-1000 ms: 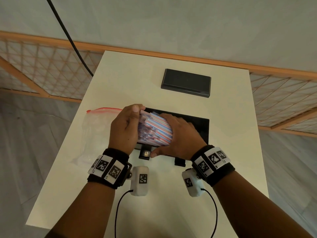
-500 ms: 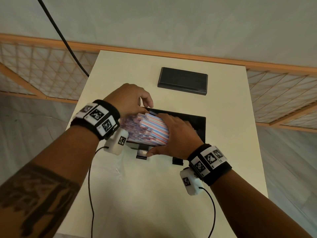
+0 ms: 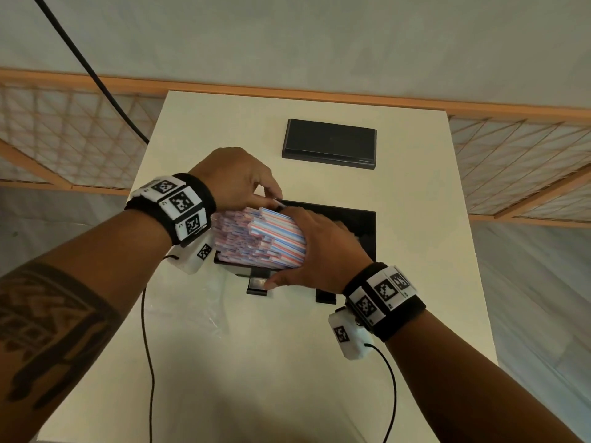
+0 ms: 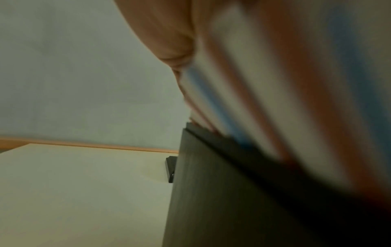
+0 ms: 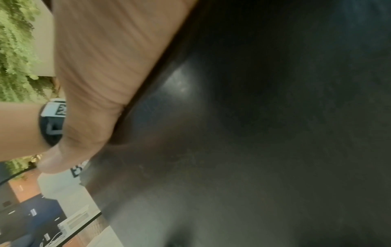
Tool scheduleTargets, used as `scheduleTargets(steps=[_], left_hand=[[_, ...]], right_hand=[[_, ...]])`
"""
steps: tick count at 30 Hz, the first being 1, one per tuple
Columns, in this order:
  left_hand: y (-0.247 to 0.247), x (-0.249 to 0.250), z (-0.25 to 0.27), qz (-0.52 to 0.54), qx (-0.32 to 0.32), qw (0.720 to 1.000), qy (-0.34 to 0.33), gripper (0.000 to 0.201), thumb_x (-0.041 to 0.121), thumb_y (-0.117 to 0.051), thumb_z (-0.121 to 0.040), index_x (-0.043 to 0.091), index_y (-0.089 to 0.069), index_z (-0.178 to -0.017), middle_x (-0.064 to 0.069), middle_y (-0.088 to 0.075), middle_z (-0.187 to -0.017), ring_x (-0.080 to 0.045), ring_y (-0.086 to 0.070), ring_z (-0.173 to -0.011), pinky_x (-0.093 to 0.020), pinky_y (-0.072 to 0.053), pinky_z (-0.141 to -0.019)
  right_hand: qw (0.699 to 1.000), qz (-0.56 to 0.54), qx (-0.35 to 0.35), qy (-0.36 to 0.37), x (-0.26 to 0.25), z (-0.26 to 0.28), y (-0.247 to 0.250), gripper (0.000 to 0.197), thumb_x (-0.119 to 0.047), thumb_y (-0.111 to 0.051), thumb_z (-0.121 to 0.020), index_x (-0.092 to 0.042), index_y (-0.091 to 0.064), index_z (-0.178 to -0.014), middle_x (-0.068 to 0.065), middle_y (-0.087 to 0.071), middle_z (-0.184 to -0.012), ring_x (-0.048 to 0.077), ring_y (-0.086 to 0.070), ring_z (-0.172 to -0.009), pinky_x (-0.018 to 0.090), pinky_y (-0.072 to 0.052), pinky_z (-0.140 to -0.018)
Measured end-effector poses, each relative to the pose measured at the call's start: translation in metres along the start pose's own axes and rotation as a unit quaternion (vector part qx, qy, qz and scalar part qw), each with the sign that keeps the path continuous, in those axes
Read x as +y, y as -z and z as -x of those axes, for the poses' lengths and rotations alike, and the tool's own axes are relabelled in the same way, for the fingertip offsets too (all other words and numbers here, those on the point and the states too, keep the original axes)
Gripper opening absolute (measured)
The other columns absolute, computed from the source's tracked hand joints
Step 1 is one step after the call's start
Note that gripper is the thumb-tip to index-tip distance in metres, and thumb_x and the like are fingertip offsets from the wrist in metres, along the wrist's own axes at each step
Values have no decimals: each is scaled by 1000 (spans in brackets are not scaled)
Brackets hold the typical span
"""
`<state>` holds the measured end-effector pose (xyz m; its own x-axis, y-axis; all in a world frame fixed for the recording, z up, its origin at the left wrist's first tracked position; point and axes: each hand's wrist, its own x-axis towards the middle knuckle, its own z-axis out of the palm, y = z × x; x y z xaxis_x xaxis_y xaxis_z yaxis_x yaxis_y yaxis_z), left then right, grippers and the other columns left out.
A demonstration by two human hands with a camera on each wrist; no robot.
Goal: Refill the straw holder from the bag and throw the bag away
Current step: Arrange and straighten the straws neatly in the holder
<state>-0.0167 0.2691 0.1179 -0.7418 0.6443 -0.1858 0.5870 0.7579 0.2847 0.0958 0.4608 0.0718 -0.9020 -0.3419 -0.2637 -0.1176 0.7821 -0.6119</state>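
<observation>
Straws (image 3: pixel 265 238) are sitting heaped in the straw holder (image 3: pixel 361 225) at table (image 3: pixel 287 378) centre; you are curling your left hand (image 3: pixel 236 179) over their 11 o'clock end and cupping your right hand (image 3: pixel 323 251) round their 3 o'clock side, seemingly to square the bundle down. The bag (image 3: pixel 204 302) is lying flat at 7 o'clock.

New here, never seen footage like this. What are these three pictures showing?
No machine: a person's left hand and right hand, wearing black marker-patched wristbands with small white cameras. The wide picture is from a head camera, the two blurry close-ups from those wrist cameras. On the cream table stand an open black box-shaped straw holder and a flat black rectangular slab; a clear plastic bag lies left of the holder. Both hands have a grip on a bundle of red, white and blue striped straws at the holder's opening.
</observation>
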Motion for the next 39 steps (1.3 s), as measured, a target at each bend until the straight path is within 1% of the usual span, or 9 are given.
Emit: scheduleTargets(steps=[3,10,14,19,22,27,31,35,39], left_hand=[[6,-3,11,59,54,997,0,12,38,-78,-86,31,-84,-95,14,-79,-93,-7,-70,-75,-35,-58,-75],[4,-12,52,227,147,959,86,13,24,-79,-86,24,-83,-98,11,-80,-95,2,-73,-86,-6,-49,-78],[-17,-4,67,315,192,922,120,11,22,-76,-89,22,-83,-98,11,-80,-97,-8,-73,-94,-25,-54,-88],[-52,4,65,386,286,859,178,10,25,-71,-93,25,-77,-100,9,-72,-122,-7,-64,-119,-32,-51,-102],[-66,11,58,418,315,820,233,11,20,-69,-93,27,-77,-98,6,-71,-125,-11,-65,-119,-38,-51,-106],[-72,34,57,420,347,794,268,28,26,-51,-105,15,-72,-121,4,-72,-123,-13,-67,-113,-18,-51,-97],[-76,51,63,411,354,792,281,39,33,-37,-109,18,-62,-136,7,-65,-119,3,-62,-96,7,-40,-74],[-78,60,68,386,374,796,277,42,41,-35,-108,19,-62,-131,6,-67,-115,9,-60,-93,7,-40,-74],[-82,61,68,400,392,780,279,50,45,-31,-108,17,-63,-133,0,-71,-123,-11,-68,-107,-5,-49,-82]], right_hand=[[1000,2,5,3,0,-1,0,105,-70,-80,-64,-30,-32,-147,-5,-54,-139,17,-55,-119,49,-40,-111],[995,25,72,58,2,0,-5,107,-79,-77,-56,-24,-41,-141,-5,-40,-139,13,-49,-116,46,-52,-99],[994,-12,85,71,5,-2,-5,106,-72,-81,-57,-24,-37,-141,-2,-35,-153,19,-47,-128,51,-45,-107],[993,-42,85,64,4,0,-4,105,-65,-86,-55,-26,-33,-137,-6,-44,-144,12,-53,-119,52,-42,-110],[992,-47,94,75,2,0,-4,106,-69,-81,-55,-25,-32,-138,-6,-42,-140,11,-53,-116,50,-46,-106],[998,-27,50,27,3,-2,-6,116,-73,-79,-58,-21,-29,-148,0,-45,-143,16,-52,-122,49,-45,-110],[999,-32,16,3,1,-4,-4,131,-91,-60,-46,-21,-24,-152,1,-44,-149,19,-50,-129,51,-42,-112],[999,-37,-30,-15,-3,-9,6,131,-84,-74,-42,-25,-28,-150,-3,-49,-142,16,-50,-125,48,-43,-111],[995,-40,-90,-16,-5,-18,18,116,-69,-88,-45,-29,-38,-141,-10,-56,-125,9,-55,-110,34,-51,-98]])
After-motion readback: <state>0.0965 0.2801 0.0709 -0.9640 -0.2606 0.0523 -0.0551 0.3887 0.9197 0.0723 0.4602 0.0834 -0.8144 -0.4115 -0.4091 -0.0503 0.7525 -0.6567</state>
